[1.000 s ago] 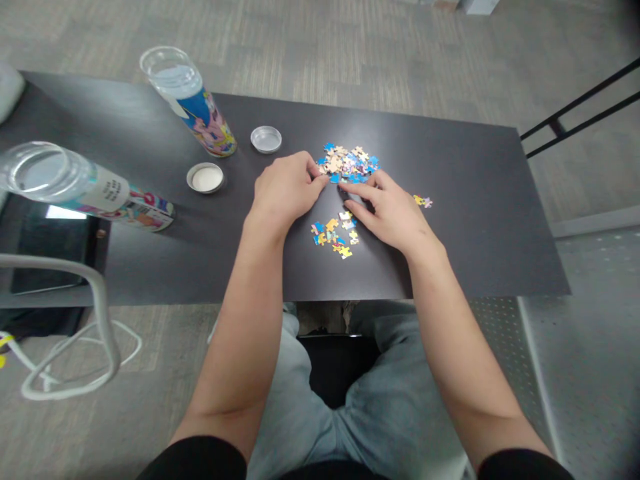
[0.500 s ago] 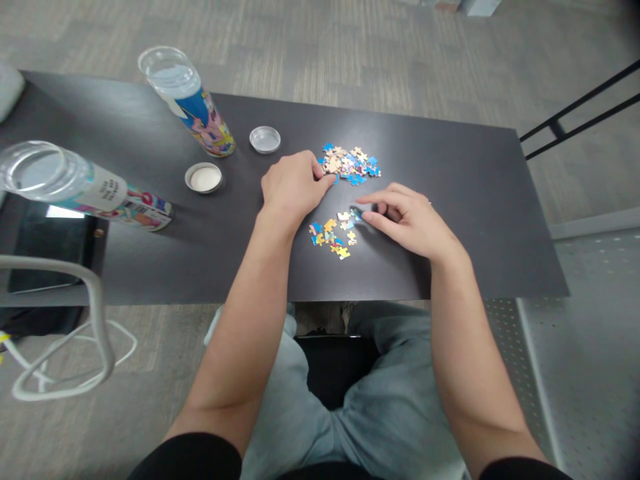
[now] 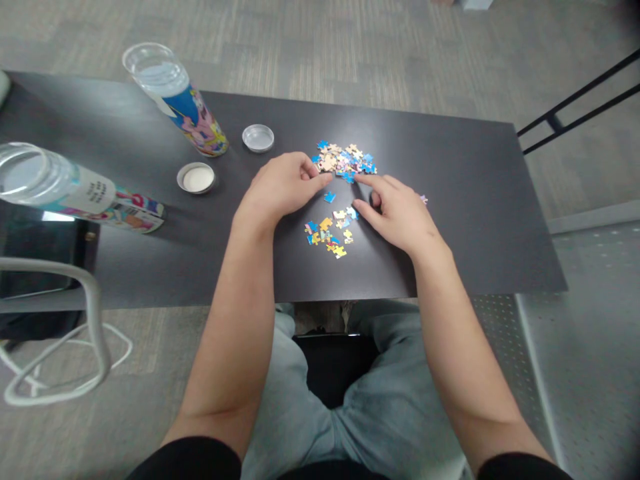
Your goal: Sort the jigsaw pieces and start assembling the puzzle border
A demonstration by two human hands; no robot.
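A heap of jigsaw puzzle pieces (image 3: 336, 160), blue, pink and tan, lies on the dark table. My left hand (image 3: 283, 187) is at the heap's left edge, fingers loosely bent, thumb pointing at the pieces; I see nothing held in it. My right hand (image 3: 397, 217) has its index finger stretched to a blue puzzle piece at the heap's near edge, with the thumb apart below. Between the hands lies a single blue puzzle piece (image 3: 329, 197). Nearer me is a smaller group of yellow and blue puzzle pieces (image 3: 326, 225). A pinkish piece (image 3: 424, 199) shows partly behind my right hand.
Two clear tubes with colourful printing, one farther back (image 3: 185, 107) and one nearer (image 3: 85, 190), stand on the left. Beside them lie two round lids (image 3: 258, 138) (image 3: 213, 179). A dark tablet-like device (image 3: 45, 257) and a white cable (image 3: 97, 320) are at far left.
My right hand has moved up and left, its index finger now at the heap. A blue piece now shows alone below the heap. My left hand has shifted slightly left.
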